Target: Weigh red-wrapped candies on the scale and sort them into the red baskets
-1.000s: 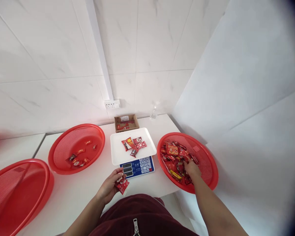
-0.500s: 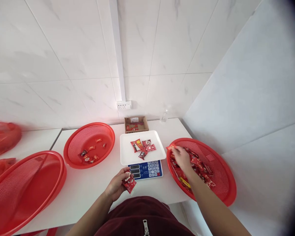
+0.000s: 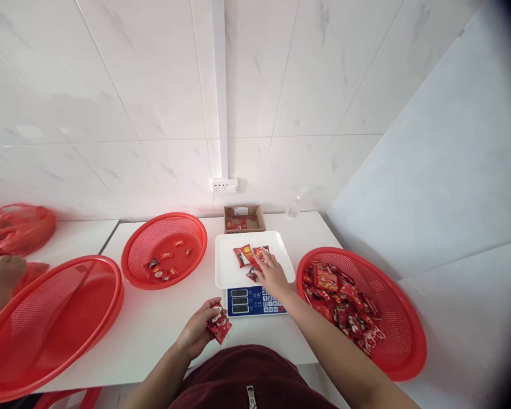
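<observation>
My left hand (image 3: 198,330) is closed round red snack packets (image 3: 219,325), in front of the scale's left side. Over the white tray (image 3: 225,275) of the blue digital scale (image 3: 255,301), my right hand (image 3: 272,274) reaches down onto the small packets there. Its fingertips hide part of them, and whether it grips one cannot be seen. A red and yellow packet (image 3: 243,255) lies to the left of these fingers. On the right stands a red basket (image 3: 402,341) heaped with packets; the red basket (image 3: 130,244) left of the scale holds several small pieces.
A large red basket (image 3: 68,324) stands at the left, with red plastic bags (image 3: 21,227) behind it. Another person's hand (image 3: 4,275) is at the far left edge. Behind the tray are a cardboard box (image 3: 244,220) and a clear bottle (image 3: 293,208) near the wall.
My right hand has moved left from the right basket onto the tray. My left hand still holds its packets. Another person's hand has appeared at the far left, and the view has shifted slightly.
</observation>
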A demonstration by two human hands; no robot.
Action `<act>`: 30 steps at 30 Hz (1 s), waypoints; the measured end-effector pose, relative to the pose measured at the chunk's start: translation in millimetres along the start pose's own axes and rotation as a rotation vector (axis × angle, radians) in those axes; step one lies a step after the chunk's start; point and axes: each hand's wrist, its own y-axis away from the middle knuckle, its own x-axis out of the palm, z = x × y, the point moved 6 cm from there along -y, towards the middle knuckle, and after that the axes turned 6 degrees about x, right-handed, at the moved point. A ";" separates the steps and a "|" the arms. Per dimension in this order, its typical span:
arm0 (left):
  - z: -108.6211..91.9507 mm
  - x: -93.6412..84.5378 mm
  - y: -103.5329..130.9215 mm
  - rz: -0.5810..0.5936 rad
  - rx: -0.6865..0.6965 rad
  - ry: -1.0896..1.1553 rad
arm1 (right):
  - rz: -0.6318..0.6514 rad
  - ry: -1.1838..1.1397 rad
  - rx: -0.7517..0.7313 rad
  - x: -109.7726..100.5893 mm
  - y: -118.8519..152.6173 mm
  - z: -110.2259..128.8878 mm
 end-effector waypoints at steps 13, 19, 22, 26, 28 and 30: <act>-10.6 17.9 -0.2 0.069 0.059 -0.001 | 0.068 -0.036 0.151 6.5 18.0 20.0; -23.3 30.5 1.3 0.208 0.263 0.130 | 0.509 -0.804 0.322 1.0 70.4 47.8; -25.7 46.3 3.4 0.300 0.285 0.089 | 0.766 -1.115 0.490 0.2 99.3 67.8; -28.3 60.6 4.1 0.325 0.322 0.028 | 0.661 -1.163 0.555 -9.8 103.4 73.4; -31.2 62.1 3.2 0.312 0.349 0.033 | 0.590 -1.129 0.566 -14.2 100.4 69.6; -35.4 59.0 1.5 0.285 0.379 0.051 | 0.546 -1.108 0.566 -19.1 98.8 65.0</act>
